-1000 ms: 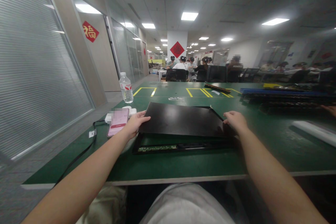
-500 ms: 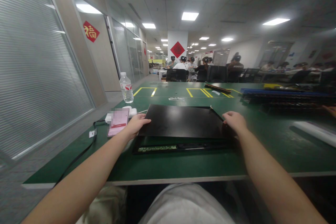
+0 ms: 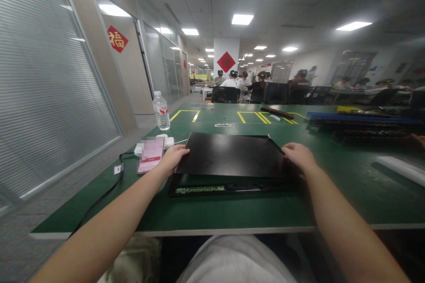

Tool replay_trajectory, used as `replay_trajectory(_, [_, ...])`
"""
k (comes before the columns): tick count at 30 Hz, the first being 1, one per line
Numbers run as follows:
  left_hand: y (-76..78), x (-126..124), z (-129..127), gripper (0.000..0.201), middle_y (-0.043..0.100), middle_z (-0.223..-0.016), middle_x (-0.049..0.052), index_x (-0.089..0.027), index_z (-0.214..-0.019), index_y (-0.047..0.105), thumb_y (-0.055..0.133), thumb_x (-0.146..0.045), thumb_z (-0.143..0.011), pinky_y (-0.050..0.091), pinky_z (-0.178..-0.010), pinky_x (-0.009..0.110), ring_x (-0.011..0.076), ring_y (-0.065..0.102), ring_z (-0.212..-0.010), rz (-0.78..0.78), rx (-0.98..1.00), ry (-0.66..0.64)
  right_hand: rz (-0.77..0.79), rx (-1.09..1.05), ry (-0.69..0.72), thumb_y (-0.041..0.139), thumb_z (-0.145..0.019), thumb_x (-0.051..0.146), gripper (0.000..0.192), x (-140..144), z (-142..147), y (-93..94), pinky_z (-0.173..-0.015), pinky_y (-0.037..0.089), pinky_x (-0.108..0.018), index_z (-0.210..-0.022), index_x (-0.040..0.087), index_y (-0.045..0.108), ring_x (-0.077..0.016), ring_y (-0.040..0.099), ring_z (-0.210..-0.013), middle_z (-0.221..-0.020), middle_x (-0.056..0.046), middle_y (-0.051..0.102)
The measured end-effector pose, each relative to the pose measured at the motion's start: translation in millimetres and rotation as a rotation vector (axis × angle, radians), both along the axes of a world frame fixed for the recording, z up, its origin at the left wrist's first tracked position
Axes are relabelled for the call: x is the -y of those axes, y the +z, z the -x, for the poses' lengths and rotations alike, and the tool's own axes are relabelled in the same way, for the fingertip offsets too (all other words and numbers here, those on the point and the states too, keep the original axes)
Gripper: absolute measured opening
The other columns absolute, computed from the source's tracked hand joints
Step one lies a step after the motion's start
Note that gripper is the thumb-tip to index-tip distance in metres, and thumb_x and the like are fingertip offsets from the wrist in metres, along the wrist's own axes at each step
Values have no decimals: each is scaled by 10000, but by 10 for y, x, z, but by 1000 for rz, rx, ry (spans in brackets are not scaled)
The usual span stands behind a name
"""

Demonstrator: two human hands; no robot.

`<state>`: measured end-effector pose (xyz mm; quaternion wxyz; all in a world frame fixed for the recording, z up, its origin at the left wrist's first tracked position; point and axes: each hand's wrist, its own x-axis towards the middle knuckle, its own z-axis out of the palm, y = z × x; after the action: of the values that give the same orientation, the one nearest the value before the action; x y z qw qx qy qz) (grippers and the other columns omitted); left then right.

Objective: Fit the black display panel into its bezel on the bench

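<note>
Black panel (image 3: 232,154), long axis left-right, both hands' fingers (image 3: 181,152) gripping its ends.

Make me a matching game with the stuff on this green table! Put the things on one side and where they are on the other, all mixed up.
Things:
1. black panel
2. water bottle
3. phone
4. circuit strip

Places:
A. standing far back on the left part of the table
B. lying just beside the left hand
C. held at its side edges by the left hand and the right hand
D. showing under the panel's near edge

Pairs: 1-C, 2-A, 3-B, 4-D
</note>
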<state>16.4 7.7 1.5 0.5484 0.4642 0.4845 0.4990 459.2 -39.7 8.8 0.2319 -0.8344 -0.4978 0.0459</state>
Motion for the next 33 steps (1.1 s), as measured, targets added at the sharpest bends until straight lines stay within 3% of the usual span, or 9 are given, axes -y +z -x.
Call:
replay_trajectory(9, [-6, 8, -17, 243, 758, -686, 48, -156, -919, 732, 739, -132, -677, 579, -597, 315, 215, 713, -583, 10, -11, -2, 7, 79, 6, 534, -805, 364, 343, -11, 35, -9, -763, 499, -342, -1020, 257, 778, -282, 686, -908, -924, -98, 750])
replay_trajectory(22, [-22, 17, -36, 211, 756, -672, 47, -141, -858, 717, 743, -133, -649, 544, -564, 274, 193, 699, -561, -25, -66, 53, -2, 84, 0, 541, -795, 362, 329, -24, 16, -34, -732, 504, -332, -994, 265, 784, -268, 692, -859, -912, -91, 751])
replay_trajectory(33, [-33, 39, -48, 165, 739, -650, 51, -146, -785, 683, 735, -157, -629, 522, -565, 293, 206, 682, -545, -68, -93, 2, 5, 108, 5, 525, -804, 393, 355, -33, 6, -50, -731, 493, -343, -1015, 264, 780, -289, 685, -918, -962, -103, 750])
